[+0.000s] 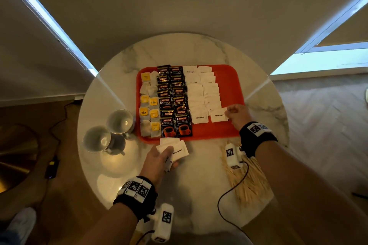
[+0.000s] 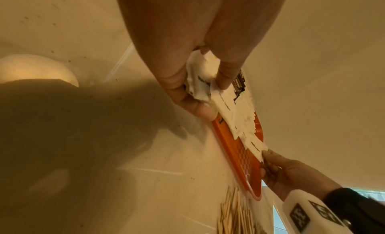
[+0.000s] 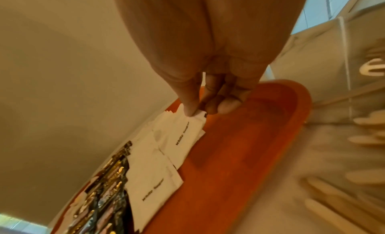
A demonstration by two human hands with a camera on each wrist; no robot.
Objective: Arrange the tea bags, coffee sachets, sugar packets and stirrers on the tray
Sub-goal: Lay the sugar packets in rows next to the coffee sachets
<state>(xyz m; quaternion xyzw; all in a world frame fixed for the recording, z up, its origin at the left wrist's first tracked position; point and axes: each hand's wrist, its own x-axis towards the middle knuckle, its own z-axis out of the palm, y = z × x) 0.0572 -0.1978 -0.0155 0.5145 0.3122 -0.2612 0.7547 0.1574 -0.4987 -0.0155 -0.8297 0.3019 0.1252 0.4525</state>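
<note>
An orange tray (image 1: 231, 85) on the round marble table holds two columns of tea bags (image 1: 149, 105), two of black coffee sachets (image 1: 173, 103) and two of white sugar packets (image 1: 203, 93). My right hand (image 1: 236, 112) pinches the corner of a sugar packet (image 1: 218, 115) lying at the near end of the right column; in the right wrist view the thumb and fingers pinch that sugar packet (image 3: 181, 137). My left hand (image 1: 159, 158) grips a small bunch of sugar packets (image 1: 175, 148) just in front of the tray's near edge. Wooden stirrers (image 1: 251, 179) lie in a pile on the table at the right.
Two upturned glass cups (image 1: 108, 131) stand on the table left of the tray. The tray's right strip (image 3: 239, 155) is bare orange. A cable (image 1: 229, 191) runs from my right wrist across the stirrers. Floor and more cables lie to the left.
</note>
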